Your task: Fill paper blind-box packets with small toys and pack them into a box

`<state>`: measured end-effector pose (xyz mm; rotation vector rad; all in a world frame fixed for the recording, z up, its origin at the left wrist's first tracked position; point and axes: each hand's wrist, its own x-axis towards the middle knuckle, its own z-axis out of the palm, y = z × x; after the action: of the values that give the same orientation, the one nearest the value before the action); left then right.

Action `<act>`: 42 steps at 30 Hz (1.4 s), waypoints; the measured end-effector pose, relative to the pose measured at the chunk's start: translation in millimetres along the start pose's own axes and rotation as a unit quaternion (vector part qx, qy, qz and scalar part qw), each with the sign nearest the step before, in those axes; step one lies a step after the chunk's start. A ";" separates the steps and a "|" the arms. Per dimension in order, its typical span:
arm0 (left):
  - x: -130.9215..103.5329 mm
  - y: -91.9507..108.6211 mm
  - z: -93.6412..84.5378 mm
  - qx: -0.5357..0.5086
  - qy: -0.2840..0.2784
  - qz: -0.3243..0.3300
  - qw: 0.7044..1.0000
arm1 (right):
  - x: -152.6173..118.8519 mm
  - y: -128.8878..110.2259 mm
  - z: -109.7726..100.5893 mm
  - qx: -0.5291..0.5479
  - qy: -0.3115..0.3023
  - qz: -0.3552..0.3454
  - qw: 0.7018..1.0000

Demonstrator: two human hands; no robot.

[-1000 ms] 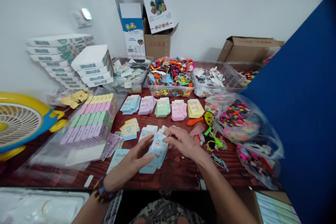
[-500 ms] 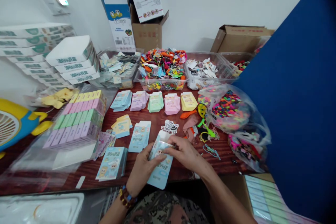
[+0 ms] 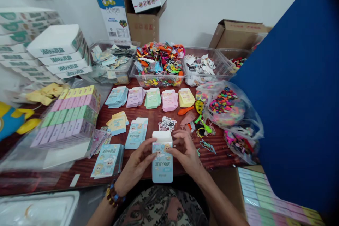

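wood-look table (image 3: 143, 113) full of little card stacks, light blue carton (image 3: 162, 162) at the near edge, flap end away from the wearer, left hand (image 3: 137, 164) and right hand (image 3: 185, 153) pinching its sides

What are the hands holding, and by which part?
A light blue box, held upright by its upper side edges, just below the pale top flap: left hand on the left edge, right hand on the right.
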<state>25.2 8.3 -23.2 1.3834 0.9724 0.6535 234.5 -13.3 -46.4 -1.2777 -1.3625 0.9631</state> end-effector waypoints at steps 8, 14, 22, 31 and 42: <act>-1.4 4.1 -0.7 0.037 -0.042 -0.007 0.998 | 4.1 1.4 -4.6 0.020 -0.056 -0.012 0.998; 3.4 10.4 -0.4 0.009 -0.073 -0.025 0.997 | 3.5 -0.6 -7.5 -0.030 -0.070 -0.010 0.997; -2.0 11.4 5.3 0.003 -0.061 -0.011 0.998 | 17.8 -21.5 -22.4 0.001 -0.118 0.021 0.993; -5.0 11.8 7.0 -0.002 -0.071 -0.026 0.997 | 24.4 -24.9 -29.1 0.010 -0.225 0.112 0.968; -2.7 2.7 10.3 0.037 -0.052 -0.017 0.998 | 15.4 -19.9 -34.2 -0.074 -0.237 -0.038 0.968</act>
<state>33.3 1.2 -20.9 1.4485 0.9431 0.5204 264.7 -3.2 -18.4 -1.1334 -1.8686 1.1790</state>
